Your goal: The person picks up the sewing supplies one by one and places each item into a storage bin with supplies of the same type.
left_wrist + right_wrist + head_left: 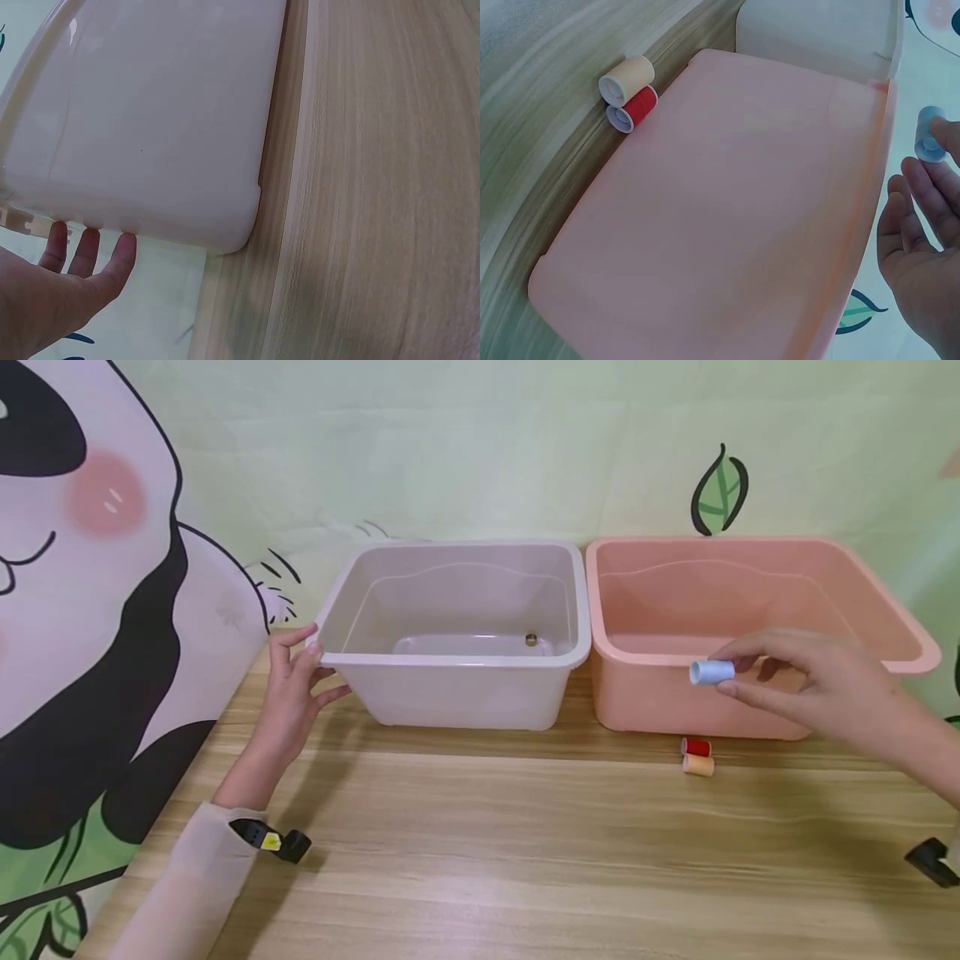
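Observation:
My right hand (840,685) pinches a light blue thread spool (711,672) between thumb and fingers, in front of the pink bin's front rim in the head view. My left hand (288,689) grips the front left corner of the white bin (465,693) at its rim. Three of its fingertips (124,244) press the bin's side in the left wrist view. A red thread spool (696,747) and a cream one (698,765) lie side by side on the table before the pink bin (675,693). A small brownish round thing (531,640) sits inside the white bin.
The two bins stand next to each other along the back of the wooden table (480,843). Behind them hangs a pale green cloth (465,452) printed with a panda and leaves.

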A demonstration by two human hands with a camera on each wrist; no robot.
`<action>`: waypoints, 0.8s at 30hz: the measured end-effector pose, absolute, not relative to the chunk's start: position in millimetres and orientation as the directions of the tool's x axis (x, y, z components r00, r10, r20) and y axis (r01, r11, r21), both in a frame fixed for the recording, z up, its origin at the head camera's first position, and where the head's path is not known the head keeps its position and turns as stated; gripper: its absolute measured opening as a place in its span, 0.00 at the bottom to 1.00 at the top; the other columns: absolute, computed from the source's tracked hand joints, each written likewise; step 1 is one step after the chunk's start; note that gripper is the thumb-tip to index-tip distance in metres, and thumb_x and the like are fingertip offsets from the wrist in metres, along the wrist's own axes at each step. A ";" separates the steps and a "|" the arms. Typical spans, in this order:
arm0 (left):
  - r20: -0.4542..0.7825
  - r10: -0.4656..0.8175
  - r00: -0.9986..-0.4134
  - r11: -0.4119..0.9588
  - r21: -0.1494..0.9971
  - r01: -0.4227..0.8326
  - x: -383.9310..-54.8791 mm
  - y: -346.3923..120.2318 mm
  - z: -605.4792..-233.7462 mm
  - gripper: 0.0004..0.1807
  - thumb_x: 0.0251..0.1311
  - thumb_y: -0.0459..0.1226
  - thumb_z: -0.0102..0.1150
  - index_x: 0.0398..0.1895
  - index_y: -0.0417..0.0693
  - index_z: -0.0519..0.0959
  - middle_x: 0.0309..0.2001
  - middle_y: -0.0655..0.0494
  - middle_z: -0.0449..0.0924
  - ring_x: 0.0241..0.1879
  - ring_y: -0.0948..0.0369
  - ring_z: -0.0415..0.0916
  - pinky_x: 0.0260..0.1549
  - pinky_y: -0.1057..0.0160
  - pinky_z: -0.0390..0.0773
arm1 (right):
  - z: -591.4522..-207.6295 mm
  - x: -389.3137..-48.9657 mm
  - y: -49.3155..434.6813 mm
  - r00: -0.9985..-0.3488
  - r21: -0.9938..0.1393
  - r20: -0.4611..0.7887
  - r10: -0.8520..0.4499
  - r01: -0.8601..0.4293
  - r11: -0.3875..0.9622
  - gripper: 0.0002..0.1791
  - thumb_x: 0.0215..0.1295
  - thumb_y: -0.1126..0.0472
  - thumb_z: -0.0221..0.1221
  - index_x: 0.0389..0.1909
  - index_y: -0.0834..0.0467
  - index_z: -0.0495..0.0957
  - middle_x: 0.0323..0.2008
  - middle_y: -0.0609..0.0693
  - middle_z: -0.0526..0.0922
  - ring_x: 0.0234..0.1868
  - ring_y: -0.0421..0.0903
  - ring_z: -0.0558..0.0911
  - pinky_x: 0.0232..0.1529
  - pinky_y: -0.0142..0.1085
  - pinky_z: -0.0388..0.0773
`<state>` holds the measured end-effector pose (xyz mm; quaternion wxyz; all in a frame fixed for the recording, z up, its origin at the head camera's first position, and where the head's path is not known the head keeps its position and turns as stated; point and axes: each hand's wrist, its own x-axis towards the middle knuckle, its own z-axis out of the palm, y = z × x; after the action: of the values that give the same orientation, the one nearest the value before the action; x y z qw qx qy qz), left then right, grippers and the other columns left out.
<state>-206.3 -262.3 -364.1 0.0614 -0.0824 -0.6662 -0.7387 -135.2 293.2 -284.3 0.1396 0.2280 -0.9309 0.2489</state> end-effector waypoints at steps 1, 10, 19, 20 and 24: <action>0.203 0.018 -0.979 -0.101 0.975 0.200 -206.3 -262.3 -364.1 0.19 0.77 0.48 0.49 0.65 0.61 0.58 0.63 0.51 0.69 0.51 0.58 0.77 0.46 0.58 0.85 | -284.1 -135.6 293.3 -0.859 -0.403 0.370 -0.353 -0.490 0.773 0.19 0.56 0.62 0.75 0.47 0.40 0.85 0.39 0.35 0.84 0.38 0.30 0.77 0.38 0.18 0.71; 0.204 0.020 -0.979 -0.113 0.973 0.200 -206.9 -263.1 -363.7 0.19 0.77 0.47 0.49 0.65 0.61 0.58 0.63 0.52 0.70 0.50 0.58 0.77 0.45 0.58 0.85 | -279.2 -143.9 292.2 -0.866 -0.457 0.344 -0.363 -0.493 0.740 0.17 0.61 0.64 0.72 0.49 0.44 0.84 0.38 0.38 0.84 0.39 0.31 0.79 0.43 0.16 0.74; 0.200 0.016 -0.980 -0.113 0.974 0.197 -206.0 -263.2 -363.3 0.19 0.78 0.47 0.49 0.64 0.61 0.58 0.63 0.52 0.69 0.50 0.59 0.77 0.45 0.58 0.85 | -271.8 -154.5 292.2 -0.842 -0.402 0.370 -0.393 -0.526 0.749 0.18 0.59 0.67 0.72 0.49 0.51 0.85 0.39 0.41 0.84 0.38 0.30 0.78 0.40 0.15 0.73; 0.200 0.016 -0.980 -0.115 0.974 0.197 -206.0 -263.1 -363.2 0.19 0.78 0.47 0.49 0.64 0.61 0.58 0.63 0.52 0.69 0.50 0.59 0.77 0.45 0.58 0.85 | -271.3 -155.2 292.2 -0.841 -0.400 0.372 -0.393 -0.527 0.750 0.18 0.59 0.68 0.72 0.49 0.51 0.85 0.39 0.41 0.84 0.38 0.29 0.78 0.41 0.14 0.72; 0.204 0.019 -0.979 -0.115 0.973 0.200 -205.6 -262.8 -363.0 0.19 0.77 0.47 0.49 0.65 0.61 0.58 0.63 0.52 0.70 0.50 0.59 0.77 0.46 0.58 0.85 | -268.6 -159.9 291.8 -0.820 -0.386 0.392 -0.417 -0.558 0.735 0.19 0.57 0.69 0.72 0.49 0.52 0.85 0.37 0.40 0.83 0.38 0.29 0.77 0.41 0.14 0.71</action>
<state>-205.6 -262.8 -363.0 0.0612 -0.0827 -0.6622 -0.7422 -159.9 291.8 -268.6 0.1411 0.2648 -0.9206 0.2500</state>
